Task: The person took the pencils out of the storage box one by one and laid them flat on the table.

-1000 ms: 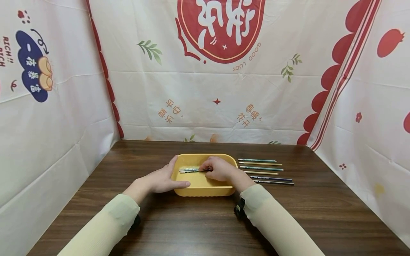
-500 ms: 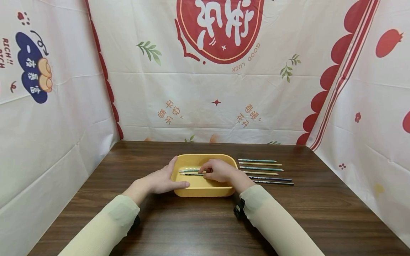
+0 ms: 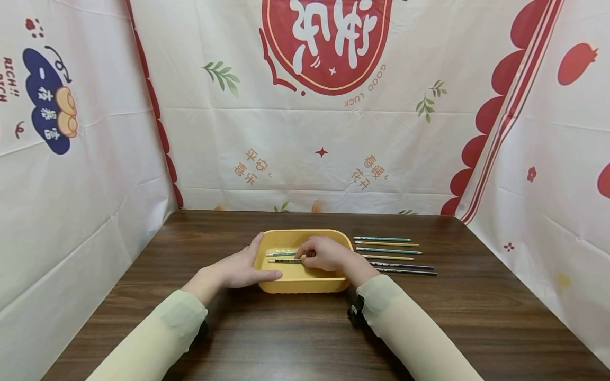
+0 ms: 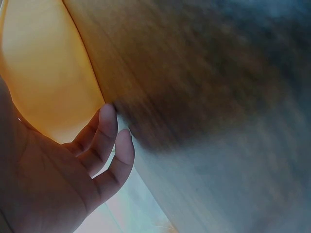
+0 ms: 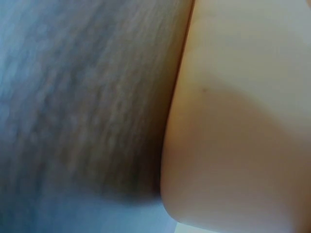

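Observation:
A yellow plastic basket [image 3: 305,286] sits on the table, with green pencils [image 3: 281,253] lying toward the back inside it. My right hand [image 3: 326,254] reaches into the basket and pinches a dark pencil [image 3: 284,261] near the floor, in front of the green ones. The fingers cover that pencil's right part. At the basket's left end, my left hand [image 3: 238,267] holds it, thumb over the front rim and index finger toward the back corner. In the left wrist view its other fingers [image 4: 108,124] bend against the outer wall. The right wrist view shows only basket and tabletop.
Several pencils [image 3: 388,249], green, yellowish and dark, lie in a row on the brown wooden table [image 3: 305,338] right of the basket. The right forearm passes over the nearest pencils' left ends. A printed white cloth [image 3: 305,127] hangs behind and at both sides.
The dark pencil has shifted slightly toward the front in the right fingers, leaving a gap to the green pencils. The left hand and the basket stay in place.

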A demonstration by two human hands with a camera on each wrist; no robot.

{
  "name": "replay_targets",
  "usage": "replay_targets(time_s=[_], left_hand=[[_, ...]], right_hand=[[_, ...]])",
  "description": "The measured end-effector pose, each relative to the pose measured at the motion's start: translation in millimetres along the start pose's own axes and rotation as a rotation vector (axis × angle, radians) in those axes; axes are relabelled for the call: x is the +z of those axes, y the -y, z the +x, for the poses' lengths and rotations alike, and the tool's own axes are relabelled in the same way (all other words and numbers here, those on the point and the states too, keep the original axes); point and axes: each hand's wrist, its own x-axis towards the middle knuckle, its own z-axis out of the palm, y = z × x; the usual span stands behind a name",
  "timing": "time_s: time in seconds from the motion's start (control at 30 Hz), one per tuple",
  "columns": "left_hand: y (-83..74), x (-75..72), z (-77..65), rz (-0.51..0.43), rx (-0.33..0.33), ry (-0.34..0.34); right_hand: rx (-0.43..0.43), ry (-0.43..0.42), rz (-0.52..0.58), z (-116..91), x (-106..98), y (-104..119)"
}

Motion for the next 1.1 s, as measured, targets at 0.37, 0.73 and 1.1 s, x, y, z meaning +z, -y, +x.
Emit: replay_targets(time_s=[0.37, 0.73, 1.1], left_hand=[[0.5, -0.4, 0.1, -0.001, 0.002, -0.001], [0.5, -0.6, 0.4, 0.003, -0.007, 0.01], [2.6, -0.9, 1.9, 0.001, -0.006, 0.003]], right_hand=[[0.036, 0.001, 0.092, -0.5, -1.2, 4.6], [0.064, -0.05, 0.213, -2.3, -4.2, 6.3], [0.022, -0.121, 0.146, -9.2, -20.2, 9.6]])
